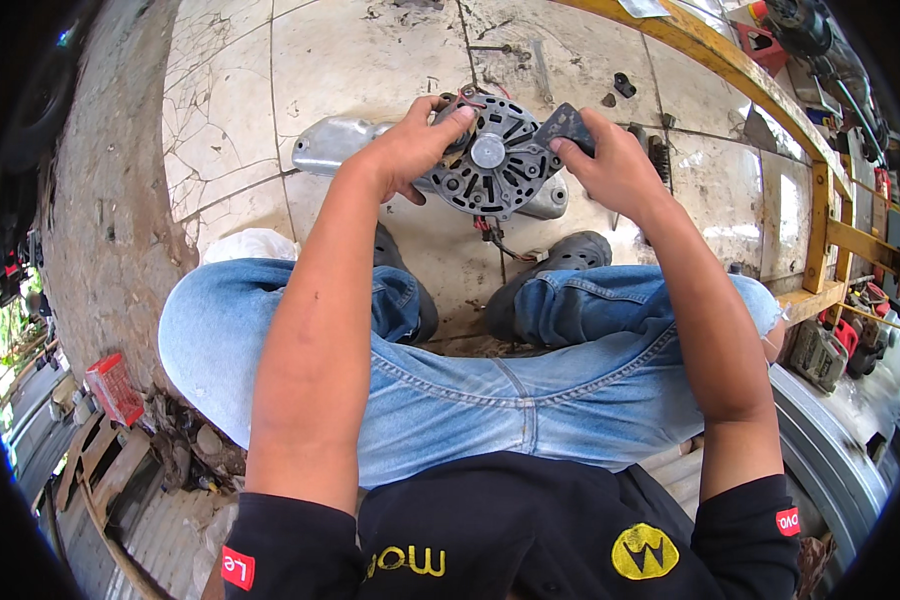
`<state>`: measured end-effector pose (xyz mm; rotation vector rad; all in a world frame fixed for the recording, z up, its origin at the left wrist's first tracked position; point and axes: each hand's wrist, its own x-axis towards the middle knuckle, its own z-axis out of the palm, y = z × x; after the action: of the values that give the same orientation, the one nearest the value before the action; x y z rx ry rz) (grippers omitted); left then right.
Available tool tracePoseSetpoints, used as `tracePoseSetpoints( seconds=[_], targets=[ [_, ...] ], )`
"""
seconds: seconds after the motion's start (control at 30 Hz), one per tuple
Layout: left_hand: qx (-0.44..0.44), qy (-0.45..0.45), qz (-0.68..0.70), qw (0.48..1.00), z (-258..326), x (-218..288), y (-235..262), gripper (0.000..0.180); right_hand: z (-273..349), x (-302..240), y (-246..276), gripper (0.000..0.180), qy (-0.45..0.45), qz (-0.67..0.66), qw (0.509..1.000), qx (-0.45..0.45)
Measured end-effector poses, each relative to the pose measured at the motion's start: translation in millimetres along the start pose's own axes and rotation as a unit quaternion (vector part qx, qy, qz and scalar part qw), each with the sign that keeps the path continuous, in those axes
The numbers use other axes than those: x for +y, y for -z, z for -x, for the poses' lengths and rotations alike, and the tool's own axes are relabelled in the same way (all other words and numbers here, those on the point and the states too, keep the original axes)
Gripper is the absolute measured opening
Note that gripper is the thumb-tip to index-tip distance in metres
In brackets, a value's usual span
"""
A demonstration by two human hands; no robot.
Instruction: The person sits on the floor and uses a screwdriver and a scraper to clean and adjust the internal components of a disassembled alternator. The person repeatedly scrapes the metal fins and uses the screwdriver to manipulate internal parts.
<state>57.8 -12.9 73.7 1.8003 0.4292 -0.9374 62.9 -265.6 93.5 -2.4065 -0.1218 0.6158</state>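
My left hand (410, 148) grips the left rim of a round grey metal alternator (488, 152), its slotted face turned up toward me. Wires with a connector (492, 236) hang from its near edge, and a thin red wire shows at the far rim. Between thumb and fingers, my right hand (615, 165) pinches a dark, flat, rectangular piece (568, 128) against the alternator's right side; what it is made of I cannot tell. A long silver metal part (325, 146) lies on the floor under the alternator, partly hidden by it and my left hand.
Stained floor tiles (225, 110) spread around my feet in dark clogs (582, 250). A yellow frame (740, 70) runs along the right, with tools and containers beyond it. Small dark parts (623, 85) and a coil spring (659, 158) lie ahead. A red basket (116, 388) stands left.
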Motion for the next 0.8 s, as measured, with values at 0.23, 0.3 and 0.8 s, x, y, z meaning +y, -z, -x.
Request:
tracePoseSetpoints(
  seconds=[0.23,0.3,0.8],
  targets=[
    [0.012,-0.030,-0.053,0.998,-3,-4,-11,0.114,11,-7,-20,0.034,0.085,0.014,0.995,-0.042],
    [0.032,-0.041,-0.051,0.997,-7,-7,-14,0.114,11,-5,-25,0.031,0.096,0.045,0.993,-0.044],
    [0.035,-0.092,-0.001,0.995,-13,-15,-22,0.094,20,-5,-24,0.027,0.102,0.074,0.991,-0.049]
  ],
)
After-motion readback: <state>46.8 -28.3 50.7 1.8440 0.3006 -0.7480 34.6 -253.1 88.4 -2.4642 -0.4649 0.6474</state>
